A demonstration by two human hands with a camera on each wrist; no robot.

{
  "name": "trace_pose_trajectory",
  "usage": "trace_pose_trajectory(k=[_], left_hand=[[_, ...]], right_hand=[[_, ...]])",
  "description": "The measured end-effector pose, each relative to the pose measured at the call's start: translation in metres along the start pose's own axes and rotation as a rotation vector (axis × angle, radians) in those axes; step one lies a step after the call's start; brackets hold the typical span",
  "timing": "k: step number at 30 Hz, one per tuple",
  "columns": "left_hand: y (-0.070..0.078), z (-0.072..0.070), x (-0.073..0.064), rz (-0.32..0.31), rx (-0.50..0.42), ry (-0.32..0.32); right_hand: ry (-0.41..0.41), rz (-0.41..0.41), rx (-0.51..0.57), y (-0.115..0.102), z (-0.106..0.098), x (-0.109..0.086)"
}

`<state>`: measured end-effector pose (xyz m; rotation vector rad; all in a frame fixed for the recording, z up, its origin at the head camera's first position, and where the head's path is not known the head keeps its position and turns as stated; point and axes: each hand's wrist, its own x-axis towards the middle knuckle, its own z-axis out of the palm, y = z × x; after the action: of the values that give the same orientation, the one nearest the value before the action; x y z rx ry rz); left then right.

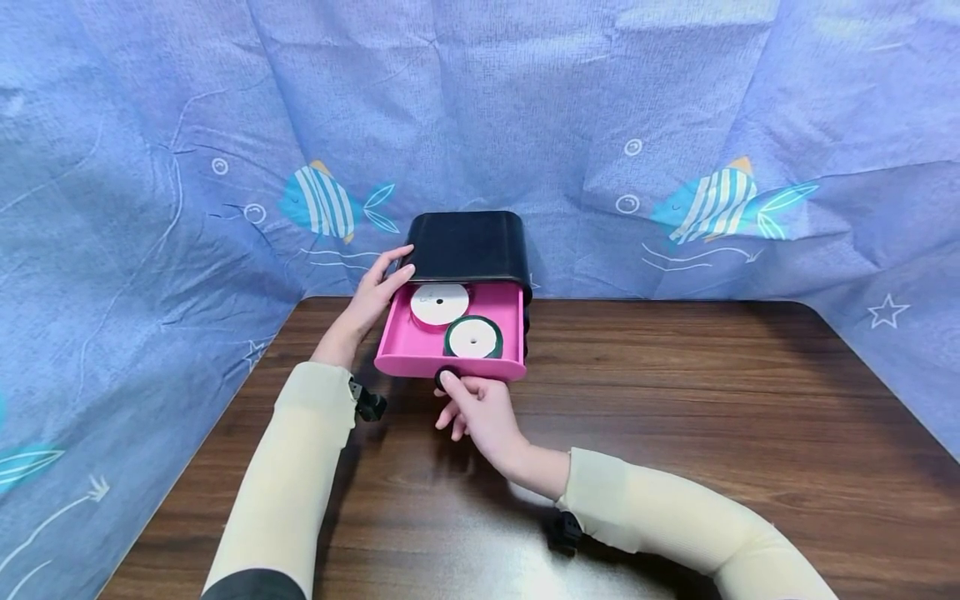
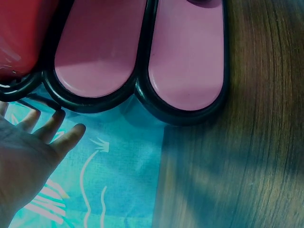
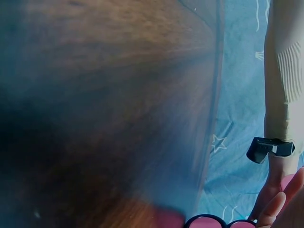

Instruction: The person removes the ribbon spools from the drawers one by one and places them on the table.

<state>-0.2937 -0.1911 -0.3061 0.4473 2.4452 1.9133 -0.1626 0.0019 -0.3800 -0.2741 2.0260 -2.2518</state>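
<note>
A black drawer cabinet stands at the table's back, its top pink drawer pulled out toward me. Two ribbon spools lie inside: a pink-edged one at the back left and a dark green-edged one at the front. My right hand pinches the drawer's black knob between thumb and index finger, other fingers loosely bent below. My left hand rests with extended fingers against the cabinet's upper left side. In the left wrist view, two lower drawer fronts sit pushed in.
The brown wooden table extends wide to the right of the cabinet. Behind and at the left hangs a blue fish-patterned cloth. Small black wrist devices sit at both cream sleeves.
</note>
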Motion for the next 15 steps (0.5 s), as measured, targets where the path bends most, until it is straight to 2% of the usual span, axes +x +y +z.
trace_pose_trajectory(k=[9,15], left_hand=[[0.004,0.0007,-0.0027,-0.002,0.0,0.004],[0.0037,0.0015,-0.0023,-0.005,-0.003,0.007]], right_hand=[[-0.008,-0.002,-0.006,0.0009,-0.0026,-0.0036],[-0.019,-0.001,-0.049,0.0009,-0.0057,-0.0054]])
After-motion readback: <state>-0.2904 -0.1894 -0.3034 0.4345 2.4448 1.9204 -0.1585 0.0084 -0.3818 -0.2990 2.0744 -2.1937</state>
